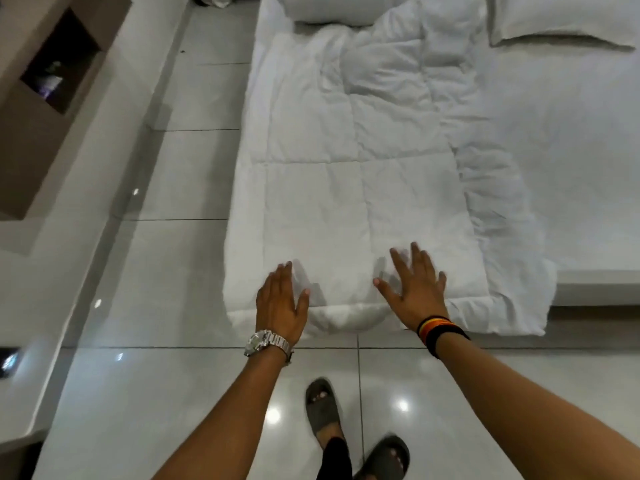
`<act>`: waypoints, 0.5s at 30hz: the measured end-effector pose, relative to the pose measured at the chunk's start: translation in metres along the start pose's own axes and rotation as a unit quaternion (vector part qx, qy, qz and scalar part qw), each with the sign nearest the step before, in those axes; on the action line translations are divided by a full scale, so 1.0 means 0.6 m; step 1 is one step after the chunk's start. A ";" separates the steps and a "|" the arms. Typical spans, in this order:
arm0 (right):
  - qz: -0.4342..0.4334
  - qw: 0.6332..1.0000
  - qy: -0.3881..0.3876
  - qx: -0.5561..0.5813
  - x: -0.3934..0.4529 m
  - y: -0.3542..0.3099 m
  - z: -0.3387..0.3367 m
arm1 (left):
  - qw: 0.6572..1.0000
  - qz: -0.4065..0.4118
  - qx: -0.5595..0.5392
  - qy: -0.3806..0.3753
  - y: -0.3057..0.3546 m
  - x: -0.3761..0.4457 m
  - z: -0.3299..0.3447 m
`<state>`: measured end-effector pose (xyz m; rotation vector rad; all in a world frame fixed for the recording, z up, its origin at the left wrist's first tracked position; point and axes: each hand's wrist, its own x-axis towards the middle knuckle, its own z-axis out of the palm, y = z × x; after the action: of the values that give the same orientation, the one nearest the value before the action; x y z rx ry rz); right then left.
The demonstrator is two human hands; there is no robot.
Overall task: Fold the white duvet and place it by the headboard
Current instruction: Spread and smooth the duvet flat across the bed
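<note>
The white quilted duvet (346, 174) lies folded into a long strip along the left side of the bed, running from the foot edge up toward the pillows. Its far end is rumpled. My left hand (280, 299), with a silver watch on the wrist, hovers flat with fingers apart over the duvet's near left corner. My right hand (415, 285), wearing dark wristbands, is spread palm-down on the duvet's near end. Neither hand grips the fabric.
Two white pillows (561, 19) lie at the far end of the bed (571, 133). Glossy white floor tiles (180, 271) run along the left. A brown cabinet with an open niche (59, 64) stands far left. My sandalled feet (325, 410) stand at the bed's foot.
</note>
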<state>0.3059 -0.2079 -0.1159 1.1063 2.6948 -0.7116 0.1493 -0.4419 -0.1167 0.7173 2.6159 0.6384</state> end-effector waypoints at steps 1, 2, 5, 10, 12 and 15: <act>0.035 0.998 0.041 0.025 -0.004 0.029 -0.008 | 0.999 0.030 0.004 -0.016 0.019 0.006 0.018; 0.076 0.993 0.081 0.044 -0.007 0.064 -0.020 | 0.998 0.058 0.006 -0.031 0.040 0.012 0.037; 0.224 0.959 0.140 0.098 -0.006 0.171 -0.055 | 0.991 0.122 0.011 -0.053 0.100 0.031 0.093; 0.333 0.927 0.087 0.147 0.023 0.320 -0.095 | 0.986 0.158 0.021 -0.048 0.185 0.050 0.170; 0.317 0.926 0.087 0.184 0.040 0.355 -0.099 | 0.984 0.168 0.028 -0.042 0.211 0.058 0.195; 0.277 0.931 0.131 0.198 0.050 0.376 -0.089 | 0.986 0.158 0.043 -0.028 0.243 0.059 0.221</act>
<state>0.4433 -0.0243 -0.1621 2.0753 2.2687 -1.0760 0.2358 -0.2671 -0.1613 1.1747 2.5114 0.5835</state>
